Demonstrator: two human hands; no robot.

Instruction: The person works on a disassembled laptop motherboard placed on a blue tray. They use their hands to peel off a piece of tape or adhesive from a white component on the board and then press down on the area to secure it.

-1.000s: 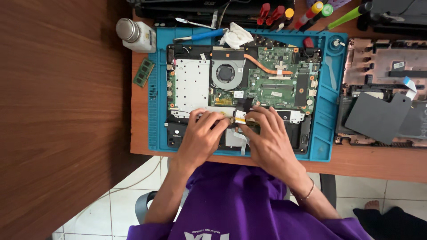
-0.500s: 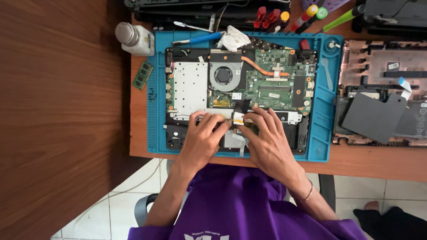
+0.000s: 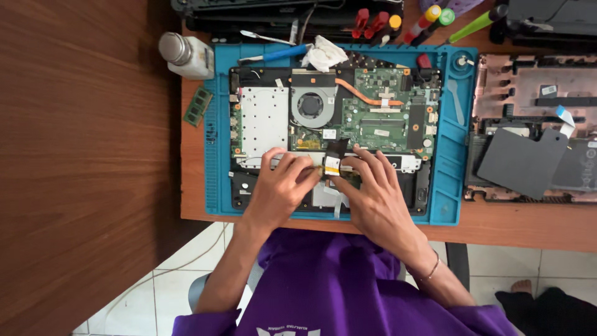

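An opened laptop base (image 3: 333,134) lies on a blue work mat (image 3: 457,155), showing a green circuit board (image 3: 379,115), a round fan (image 3: 310,106) and a silver drive plate (image 3: 264,124). My left hand (image 3: 283,186) and my right hand (image 3: 370,190) rest on the laptop's front half. Their fingertips meet at a small black ribbon cable with a yellow-white tag (image 3: 334,160), which stands up between them. Both hands pinch or press around that cable; the part under the palms is hidden.
A white bottle with a metal cap (image 3: 183,55) and a loose memory stick (image 3: 197,106) sit left of the mat. Crumpled tissue (image 3: 324,53), a blue tool (image 3: 277,55) and screwdrivers (image 3: 398,22) lie at the back. A second dismantled laptop shell (image 3: 535,124) lies right.
Both hands stay at the ribbon cable with only small finger shifts. The camera view has drifted slightly.
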